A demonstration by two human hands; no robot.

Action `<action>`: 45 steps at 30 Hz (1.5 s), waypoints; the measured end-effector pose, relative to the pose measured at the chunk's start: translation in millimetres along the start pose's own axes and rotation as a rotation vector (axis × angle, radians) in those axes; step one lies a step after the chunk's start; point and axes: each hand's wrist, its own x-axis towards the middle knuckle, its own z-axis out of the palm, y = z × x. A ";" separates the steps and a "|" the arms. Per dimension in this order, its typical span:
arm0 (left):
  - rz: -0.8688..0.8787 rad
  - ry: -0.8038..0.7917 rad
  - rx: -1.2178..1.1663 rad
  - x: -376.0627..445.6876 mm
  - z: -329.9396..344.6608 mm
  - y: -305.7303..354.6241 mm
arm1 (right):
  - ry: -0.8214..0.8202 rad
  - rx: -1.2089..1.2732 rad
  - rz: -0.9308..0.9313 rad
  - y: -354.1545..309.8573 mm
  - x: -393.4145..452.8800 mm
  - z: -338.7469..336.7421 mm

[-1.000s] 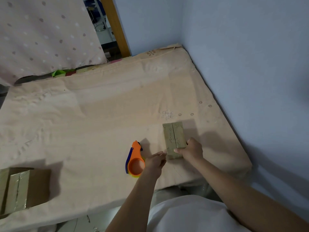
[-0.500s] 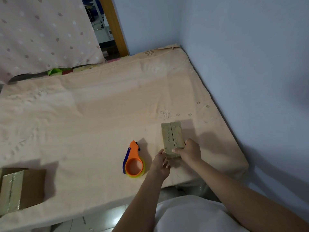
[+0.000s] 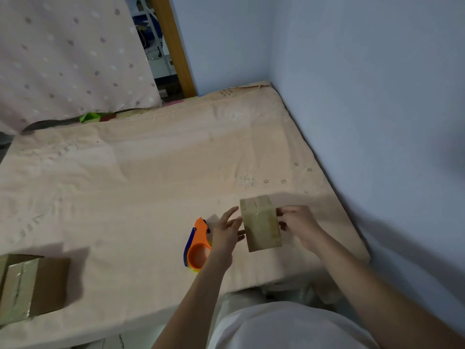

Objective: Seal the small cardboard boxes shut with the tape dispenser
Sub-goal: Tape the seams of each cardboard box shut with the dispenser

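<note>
While the small box stands tipped up on the bed cover, the right hand grips its side at 3 o'clock with curled fingers, and the left hand touches the side at 9 o'clock with fingers straight and apart. I judge the step is turning the box to show a face for tape. The tape dispenser lies at 9 o'clock, just beside the left hand; the next move probably needs this hand to take it. Another box sits far toward 8 o'clock.
</note>
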 end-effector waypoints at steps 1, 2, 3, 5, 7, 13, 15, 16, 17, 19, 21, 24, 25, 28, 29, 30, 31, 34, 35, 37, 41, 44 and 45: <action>0.044 -0.016 0.049 -3.2 -2.1 5.5 | -0.027 0.025 -0.006 -2.4 -5.5 -1.2; 0.074 -0.029 0.083 -5.0 -4.7 8.2 | -0.049 0.042 -0.004 -4.4 -10.5 -1.8; 0.087 -0.042 0.099 -7.0 -6.7 9.8 | -0.065 0.043 -0.007 -6.0 -13.9 -2.5; 0.070 -0.071 0.121 -8.0 -10.9 6.5 | -0.101 0.032 0.000 -3.4 -15.4 -2.2; 0.019 -0.110 0.129 -8.0 -13.3 -0.9 | -0.117 0.029 0.034 1.1 -15.7 -0.8; -0.057 -0.147 0.109 -9.6 -18.8 -20.2 | -0.198 0.057 0.086 9.4 -13.6 -0.6; -0.066 -0.158 0.085 -9.3 -19.7 -22.2 | -0.235 0.063 0.073 9.3 -10.9 -3.4; -0.064 -0.166 0.071 -8.9 -20.2 -22.9 | -0.247 0.070 0.071 8.5 -10.4 -4.3; -0.060 -0.175 0.062 -8.7 -20.3 -22.9 | -0.257 0.083 0.071 8.7 -9.3 -4.7; -0.051 -0.174 0.067 -8.2 -19.5 -22.6 | -0.278 0.108 0.075 8.0 -9.4 -5.0; -0.050 -0.156 0.090 -8.1 -18.1 -22.1 | -0.290 0.128 0.080 8.9 -8.4 -5.3; -0.061 -0.116 0.098 -6.0 -12.4 -18.9 | -0.277 0.128 0.078 12.1 -5.1 -6.0; -0.070 -0.101 0.101 -4.4 -10.2 -18.5 | -0.265 0.131 0.080 13.7 -3.3 -5.8; -0.069 -0.040 0.129 -1.7 -3.6 -13.8 | -0.227 0.137 0.087 12.1 -1.7 -2.0; -0.053 -0.030 0.147 0.1 -1.7 -11.2 | -0.212 0.132 0.090 10.2 -0.6 -0.1; -0.041 -0.025 0.155 1.9 0.0 -9.1 | -0.197 0.123 0.091 7.6 0.1 1.6; -0.037 -0.019 0.156 2.5 1.9 -6.6 | -0.188 0.111 0.088 5.8 1.8 2.7; -0.050 -0.003 0.119 0.9 2.0 -4.0 | -0.197 0.099 0.076 4.7 5.6 3.5; -0.035 -0.017 0.108 -0.7 0.2 -5.1 | -0.209 0.103 0.069 5.8 6.4 3.3; -0.006 -0.046 0.095 -4.1 -2.6 -8.0 | -0.227 0.123 0.066 7.4 6.8 1.6; -0.016 0.018 0.110 -1.9 1.8 -6.3 | -0.186 0.034 -0.007 11.3 11.4 3.2; 0.061 0.022 0.154 2.1 4.0 -0.7 | -0.131 -0.119 -0.223 16.0 16.7 4.9; 0.100 0.009 0.168 3.0 3.4 -0.1 | -0.135 -0.122 -0.271 17.8 17.8 5.2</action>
